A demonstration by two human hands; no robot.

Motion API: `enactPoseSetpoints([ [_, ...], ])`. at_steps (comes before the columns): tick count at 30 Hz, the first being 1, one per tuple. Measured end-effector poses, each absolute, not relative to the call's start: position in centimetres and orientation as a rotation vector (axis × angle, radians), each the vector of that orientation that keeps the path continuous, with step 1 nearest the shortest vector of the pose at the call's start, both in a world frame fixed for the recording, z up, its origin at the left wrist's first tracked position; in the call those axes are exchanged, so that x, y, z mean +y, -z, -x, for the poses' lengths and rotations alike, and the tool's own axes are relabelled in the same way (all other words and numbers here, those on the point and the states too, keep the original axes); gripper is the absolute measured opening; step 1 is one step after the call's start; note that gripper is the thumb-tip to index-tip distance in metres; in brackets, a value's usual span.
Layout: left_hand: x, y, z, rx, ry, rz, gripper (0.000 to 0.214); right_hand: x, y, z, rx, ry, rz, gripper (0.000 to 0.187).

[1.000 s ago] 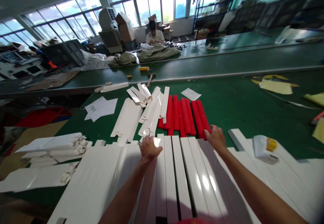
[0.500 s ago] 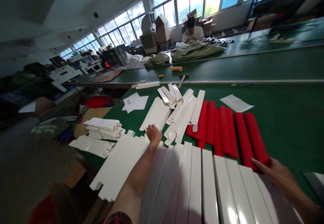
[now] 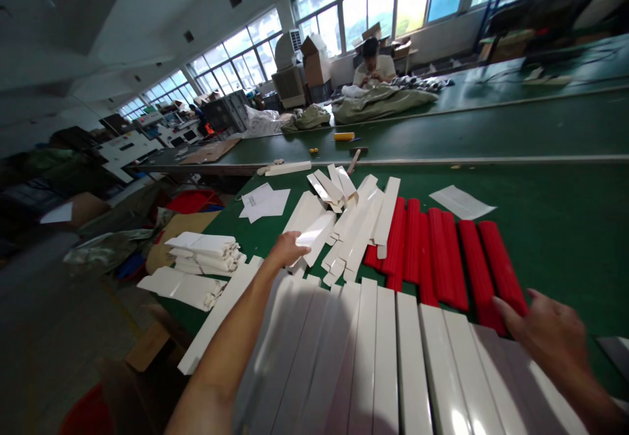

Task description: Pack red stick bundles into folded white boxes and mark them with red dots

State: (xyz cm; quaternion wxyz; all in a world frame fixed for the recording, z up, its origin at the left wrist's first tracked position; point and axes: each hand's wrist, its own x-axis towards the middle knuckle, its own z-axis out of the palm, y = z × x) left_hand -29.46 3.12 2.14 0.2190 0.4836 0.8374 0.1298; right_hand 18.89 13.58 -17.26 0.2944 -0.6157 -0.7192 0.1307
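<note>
My left hand (image 3: 289,249) is closed on the near end of a flattened white carton (image 3: 318,230), whose glossy panel is tilted up. A pile of folded white cartons (image 3: 361,225) lies just right of it. Beneath my left forearm, a row of long white boxes (image 3: 386,356) runs across the front of the table. My right hand (image 3: 553,330) is at the row's right end, thumb and fingers apart. Its thumb is by the near end of the ribbed red rolls (image 3: 501,268); whether it touches them I cannot tell.
Stacked white cartons (image 3: 204,251) sit at the green table's left edge. Loose papers (image 3: 265,201) and a white sheet (image 3: 462,202) lie farther back. Across the second green table (image 3: 491,130), a person (image 3: 373,65) sits behind piled cloth (image 3: 383,102). A yellow roll (image 3: 344,136) rests there.
My left hand has gone from spread fingers to a grip on the flat carton, and a panel is now raised. The wide white sheet at left has shifted under my forearm. My right hand moved slightly.
</note>
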Motion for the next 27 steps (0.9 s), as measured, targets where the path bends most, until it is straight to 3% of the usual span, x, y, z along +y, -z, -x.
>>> enactPoseSetpoints([
  [2,1.7,-6.4,29.2,2.212,-0.469,-1.398,0.046,12.4,13.2,-15.2,-2.039,-0.212,1.579,0.093],
  [5,-1.2,-12.2,27.4,1.971,-0.542,-1.453,0.044,9.6,6.3,-9.6,-2.274,-0.196,1.060,0.096],
  [7,-2.9,-15.1,25.3,1.690,-0.642,-1.395,0.042,7.6,2.2,-7.0,-2.358,-0.169,0.786,0.111],
  [9,-3.9,-16.9,22.7,1.471,-0.686,-1.310,0.040,5.9,-0.7,-5.8,-2.409,-0.221,0.614,0.120],
  [11,-4.1,-17.7,20.1,1.329,-0.724,-1.220,0.036,4.9,-2.3,-5.9,-2.428,-0.391,0.533,0.114],
  [14,-3.0,-16.9,17.2,1.108,-0.790,-1.062,0.041,4.4,-2.7,-7.7,-2.353,-0.762,0.599,0.079],
  [17,-0.8,-14.5,15.8,0.826,-0.872,-1.024,0.073,4.3,-2.0,-10.2,-2.184,-1.276,0.746,0.053],
  [20,1.6,-11.5,14.3,0.704,-1.052,-1.187,0.095,4.0,-1.2,-12.1,-1.843,-1.864,0.616,0.057],
  [23,3.1,-8.5,11.5,0.612,-0.944,-1.308,0.110,3.4,-0.4,-12.5,-1.588,-2.140,0.439,0.062],
  [27,3.5,-5.4,6.9,0.446,-0.662,-1.191,0.098,2.9,1.2,-12.4,-1.532,-2.270,0.384,0.061],
])
